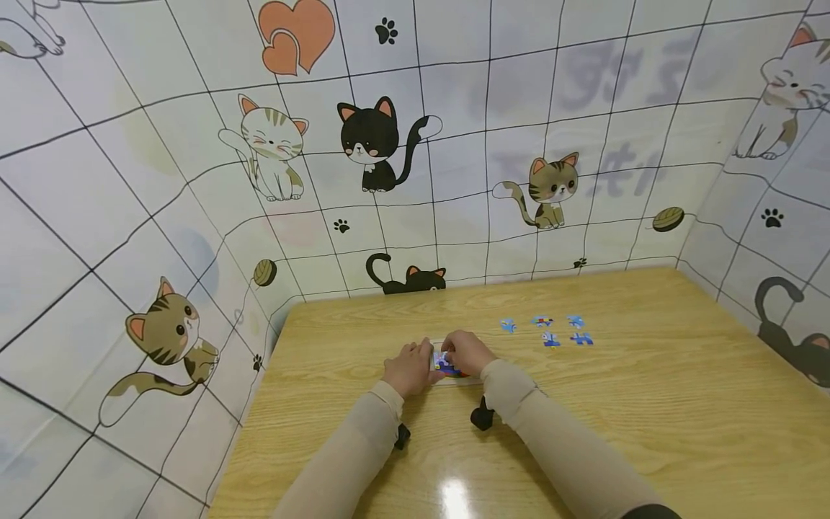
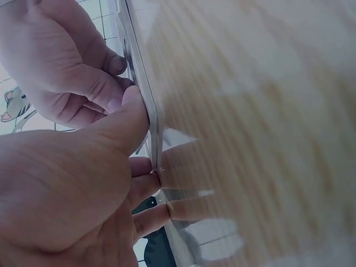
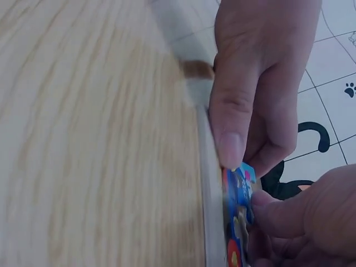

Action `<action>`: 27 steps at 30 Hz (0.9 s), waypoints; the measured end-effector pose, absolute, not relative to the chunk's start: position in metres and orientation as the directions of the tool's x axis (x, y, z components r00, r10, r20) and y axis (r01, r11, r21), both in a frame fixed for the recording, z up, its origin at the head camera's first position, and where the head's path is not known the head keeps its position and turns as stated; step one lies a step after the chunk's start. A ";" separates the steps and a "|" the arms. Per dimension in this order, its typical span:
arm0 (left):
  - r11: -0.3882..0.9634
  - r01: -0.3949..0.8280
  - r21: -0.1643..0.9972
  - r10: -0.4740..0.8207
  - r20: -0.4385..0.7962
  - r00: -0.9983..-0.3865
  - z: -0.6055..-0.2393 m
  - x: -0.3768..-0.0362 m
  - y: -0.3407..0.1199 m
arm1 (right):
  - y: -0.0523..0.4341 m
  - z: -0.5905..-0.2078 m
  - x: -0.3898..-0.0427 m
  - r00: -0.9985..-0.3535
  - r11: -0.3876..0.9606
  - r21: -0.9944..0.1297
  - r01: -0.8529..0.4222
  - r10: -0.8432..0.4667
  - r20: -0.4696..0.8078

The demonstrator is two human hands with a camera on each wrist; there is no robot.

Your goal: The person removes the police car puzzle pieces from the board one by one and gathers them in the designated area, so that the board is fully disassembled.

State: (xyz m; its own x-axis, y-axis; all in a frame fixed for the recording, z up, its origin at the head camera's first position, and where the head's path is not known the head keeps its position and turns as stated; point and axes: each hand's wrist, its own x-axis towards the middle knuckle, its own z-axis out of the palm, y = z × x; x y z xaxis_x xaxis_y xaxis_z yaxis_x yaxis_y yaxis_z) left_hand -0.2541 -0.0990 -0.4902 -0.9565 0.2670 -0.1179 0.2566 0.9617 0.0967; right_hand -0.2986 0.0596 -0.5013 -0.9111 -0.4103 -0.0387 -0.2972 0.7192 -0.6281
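Two arms in smooth beige sleeves are reaching forward over a table (image 1: 648, 404) of pale wood with a fine grain and a glossy surface that is reflecting a lamp. Under each wrist a small black camera mount is showing. The left hand (image 1: 407, 367) and the right hand (image 1: 468, 351) are meeting close together near the middle of the table, with a small puzzle board (image 1: 436, 358) lying flat between them. The board is a thin, light grey tray with a straight edge, and colourful puzzle pieces, mostly blue with some red, are sitting in it.

In the left wrist view, the left thumb is pressing on top of the board's edge (image 2: 154, 133) and the fingers (image 2: 153, 214) are curling under and beside it, so this hand is gripping the board. In the right wrist view, the right hand is pinching a blue puzzle piece (image 3: 240, 192) between thumb and fingertips, right at the board's rim (image 3: 210, 183).

Farther away, to the right of the hands and well apart from them, five loose puzzle pieces (image 1: 550, 330) are lying on the wood, blue and white, with knobby outlines.

Behind the table, a soft white cloth wall (image 1: 454, 144) with a black grid and cartoon cats, paws and hearts is surrounding the place.
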 end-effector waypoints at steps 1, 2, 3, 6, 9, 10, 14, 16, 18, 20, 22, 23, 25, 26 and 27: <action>0.962 0.259 0.090 0.268 -0.116 -0.956 -0.490 -0.254 -0.099 | 0.059 -0.501 -0.298 -0.914 0.720 -0.633 -0.287 -0.403 -0.045; 0.962 0.260 0.085 0.269 -0.117 -0.956 -0.490 -0.254 -0.099 | 0.059 -0.500 -0.298 -0.917 0.718 -0.638 -0.279 -0.397 -0.046; 0.962 0.262 0.080 0.270 -0.117 -0.956 -0.490 -0.253 -0.099 | 0.058 -0.499 -0.298 -0.919 0.719 -0.637 -0.278 -0.392 -0.041; 0.962 0.266 0.066 0.272 -0.117 -0.955 -0.490 -0.253 -0.099 | 0.058 -0.496 -0.297 -0.925 0.724 -0.635 -0.271 -0.379 -0.037; 0.962 0.265 0.073 0.272 -0.114 -0.956 -0.490 -0.253 -0.099 | 0.059 -0.494 -0.298 -0.927 0.709 -0.656 -0.259 -0.373 -0.037; 0.962 0.264 0.073 0.271 -0.116 -0.955 -0.491 -0.253 -0.099 | 0.060 -0.494 -0.298 -0.927 0.701 -0.666 -0.254 -0.373 -0.040; 0.961 0.262 0.087 0.271 -0.109 -0.956 -0.494 -0.255 -0.100 | 0.062 -0.495 -0.301 -0.929 0.671 -0.704 -0.230 -0.368 -0.047; 0.961 0.264 0.086 0.272 -0.100 -0.957 -0.497 -0.258 -0.101 | 0.062 -0.496 -0.303 -0.932 0.671 -0.707 -0.221 -0.360 -0.050; 0.960 0.265 0.086 0.272 -0.089 -0.958 -0.500 -0.260 -0.102 | 0.062 -0.497 -0.304 -0.934 0.667 -0.716 -0.205 -0.351 -0.059; 0.962 0.261 0.086 0.268 -0.090 -0.959 -0.502 -0.261 -0.102 | 0.061 -0.497 -0.305 -0.935 0.662 -0.724 -0.194 -0.347 -0.066; 0.962 0.257 0.093 0.265 -0.092 -0.960 -0.502 -0.261 -0.103 | 0.061 -0.497 -0.306 -0.934 0.654 -0.734 -0.183 -0.349 -0.079; 0.962 0.256 0.092 0.264 -0.095 -0.960 -0.501 -0.260 -0.102 | 0.061 -0.498 -0.306 -0.932 0.651 -0.738 -0.178 -0.352 -0.086; 0.962 0.256 0.096 0.265 -0.097 -0.959 -0.500 -0.260 -0.102 | 0.060 -0.498 -0.305 -0.929 0.644 -0.745 -0.172 -0.359 -0.096; 0.961 0.259 0.095 0.268 -0.096 -0.959 -0.500 -0.260 -0.102 | 0.060 -0.498 -0.305 -0.927 0.643 -0.748 -0.166 -0.361 -0.104; 0.960 0.262 0.096 0.271 -0.094 -0.958 -0.500 -0.260 -0.101 | 0.060 -0.498 -0.304 -0.926 0.643 -0.747 -0.169 -0.364 -0.104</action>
